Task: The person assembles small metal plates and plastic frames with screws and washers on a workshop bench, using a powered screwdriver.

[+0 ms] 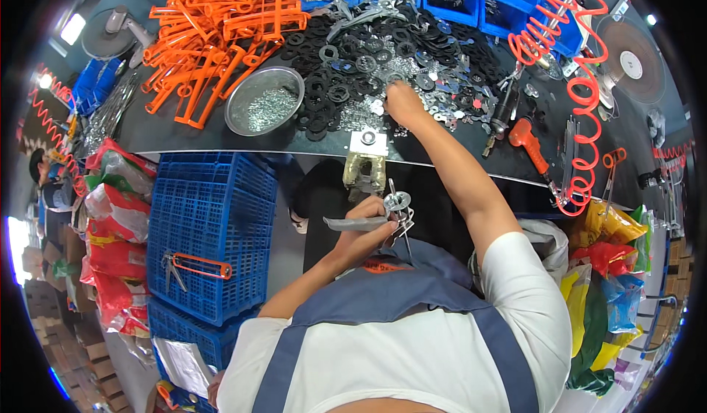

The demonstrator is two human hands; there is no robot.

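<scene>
Over the lap, below the surface's [221, 142] edge, the left hand [361, 229] keeps a closed grip on a grey metal assembly [389, 213].

Its flat handle part points toward the person's left, long axis roughly level, while a thin rod topped by a round washer stands nearly upright from it, just under the small fixture [366, 157] clamped at the surface's edge. The right hand [403, 104] reaches far out into the pile of black and silver washers [353, 74], fingers curled down into it; whether they pinch anything cannot be told. Beside the pile sit a metal bowl [264, 101] and orange plastic frames [221, 30]. As a judgement, the loose washer could slide off if the rod tilts.
</scene>
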